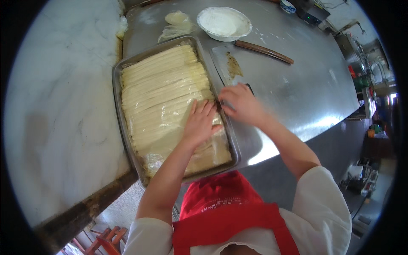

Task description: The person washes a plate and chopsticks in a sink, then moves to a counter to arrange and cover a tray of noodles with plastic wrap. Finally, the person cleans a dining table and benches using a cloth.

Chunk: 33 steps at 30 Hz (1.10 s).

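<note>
Several long strips of pale dough (162, 86) lie side by side in a rectangular metal tray (118, 95), under clear plastic film (165, 114). My left hand (201, 122) rests flat on the film at the tray's right half, fingers spread. Just past the right rim hovers my right hand (240, 103), slightly blurred, fingers curled and apart from the thumb; I see nothing held in it. A broad metal blade (223, 55) with brown stains lies beside the tray. Its dark handle (251, 88) is partly hidden behind my right hand.
On the steel table (306, 86) stand a bowl of white flour (223, 22) and a brown wooden stick (264, 51). A crumpled plastic bag (178, 25) lies behind the tray. A marble slab (70, 95) borders the left side. Red wooden stools (108, 240) stand below.
</note>
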Tool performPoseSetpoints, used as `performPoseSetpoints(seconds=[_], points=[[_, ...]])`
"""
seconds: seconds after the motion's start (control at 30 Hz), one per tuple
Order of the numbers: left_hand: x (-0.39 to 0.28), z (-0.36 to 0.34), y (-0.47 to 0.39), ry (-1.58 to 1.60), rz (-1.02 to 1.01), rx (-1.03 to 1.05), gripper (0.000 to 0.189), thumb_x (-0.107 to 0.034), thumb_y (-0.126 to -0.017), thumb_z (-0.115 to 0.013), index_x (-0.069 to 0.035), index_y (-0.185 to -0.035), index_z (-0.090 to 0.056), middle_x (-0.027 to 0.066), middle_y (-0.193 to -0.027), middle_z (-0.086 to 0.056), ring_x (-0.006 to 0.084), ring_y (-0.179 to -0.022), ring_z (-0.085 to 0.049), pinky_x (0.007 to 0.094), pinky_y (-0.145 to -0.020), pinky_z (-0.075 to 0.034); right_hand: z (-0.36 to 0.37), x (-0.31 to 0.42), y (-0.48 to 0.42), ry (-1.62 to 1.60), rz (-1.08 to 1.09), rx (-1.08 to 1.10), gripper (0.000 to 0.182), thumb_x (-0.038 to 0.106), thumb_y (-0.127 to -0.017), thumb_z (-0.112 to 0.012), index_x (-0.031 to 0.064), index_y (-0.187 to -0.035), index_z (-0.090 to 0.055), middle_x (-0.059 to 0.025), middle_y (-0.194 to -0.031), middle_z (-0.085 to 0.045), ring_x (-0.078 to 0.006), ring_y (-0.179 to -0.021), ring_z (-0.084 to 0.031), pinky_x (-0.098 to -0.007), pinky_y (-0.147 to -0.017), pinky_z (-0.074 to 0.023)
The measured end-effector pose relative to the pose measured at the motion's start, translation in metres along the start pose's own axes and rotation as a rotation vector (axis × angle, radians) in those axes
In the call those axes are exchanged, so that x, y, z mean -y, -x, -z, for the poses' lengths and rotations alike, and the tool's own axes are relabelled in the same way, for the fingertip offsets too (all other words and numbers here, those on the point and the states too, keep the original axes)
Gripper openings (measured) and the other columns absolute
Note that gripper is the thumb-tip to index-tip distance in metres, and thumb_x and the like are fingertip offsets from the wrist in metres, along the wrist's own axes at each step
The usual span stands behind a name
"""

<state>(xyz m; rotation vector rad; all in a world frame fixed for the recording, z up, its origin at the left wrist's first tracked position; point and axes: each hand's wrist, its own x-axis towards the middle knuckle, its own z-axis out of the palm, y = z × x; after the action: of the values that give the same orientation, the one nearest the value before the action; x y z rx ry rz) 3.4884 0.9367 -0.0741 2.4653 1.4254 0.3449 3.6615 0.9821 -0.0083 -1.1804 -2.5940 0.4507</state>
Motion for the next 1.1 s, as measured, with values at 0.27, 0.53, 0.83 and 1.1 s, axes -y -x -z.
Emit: performPoseSetpoints(seconds=[0.27, 0.53, 0.83, 1.1], points=[[-0.017, -0.001, 0.007, -0.073, 0.072, 0.019, 0.068, -0.045, -0.073, -0.06, -0.003, -0.123, -0.041, 0.0079, -0.129, -0.037, 0.0228, -0.125, -0.027, 0.0471, -0.106, -0.012, -0.048, 0.071, 0.104, -0.031, 0.256, 0.155, 0.021, 0.028, -0.071, -0.061, 0.0082, -0.078, -0.058, -0.0049, -0.082, -0.053, -0.0202, -0.088, -0.053, -0.0371, -0.094, -0.0319], [-0.032, -0.003, 0.028, -0.117, 0.028, 0.085, 0.085, -0.048, -0.065, -0.066, 0.001, -0.127, -0.034, 0.0113, -0.132, -0.033, 0.0257, -0.128, -0.022, 0.0494, -0.105, -0.009, -0.04, 0.081, 0.119, 0.155, 0.172, 0.236, 0.034, 0.038, -0.071, -0.061, 0.0051, -0.078, -0.06, -0.0077, -0.083, -0.055, -0.0211, -0.084, -0.056, -0.0415, -0.099, -0.0264], [-0.058, -0.004, 0.043, -0.252, 0.0, 0.149, 0.087, -0.046, -0.063, -0.067, 0.003, -0.127, -0.032, 0.0122, -0.134, -0.03, 0.0263, -0.129, -0.019, 0.0516, -0.104, -0.012, -0.038, 0.088, 0.132, 0.203, 0.237, 0.293, 0.039, 0.042, -0.073, -0.057, 0.004, -0.083, -0.062, -0.0095, -0.088, -0.06, -0.0226, -0.087, -0.057, -0.0443, -0.1, -0.024], [-0.062, -0.009, 0.062, 0.025, 0.016, 0.037, 0.075, -0.04, -0.067, -0.064, 0.0, -0.124, -0.038, 0.0132, -0.128, -0.037, 0.0274, -0.127, -0.024, 0.0494, -0.104, -0.014, 0.001, 0.067, 0.094, -0.474, -0.136, 0.484, 0.032, 0.036, -0.083, -0.05, 0.0105, -0.099, -0.06, -0.012, -0.093, -0.061, -0.0265, -0.088, -0.057, -0.036, -0.096, -0.0304]])
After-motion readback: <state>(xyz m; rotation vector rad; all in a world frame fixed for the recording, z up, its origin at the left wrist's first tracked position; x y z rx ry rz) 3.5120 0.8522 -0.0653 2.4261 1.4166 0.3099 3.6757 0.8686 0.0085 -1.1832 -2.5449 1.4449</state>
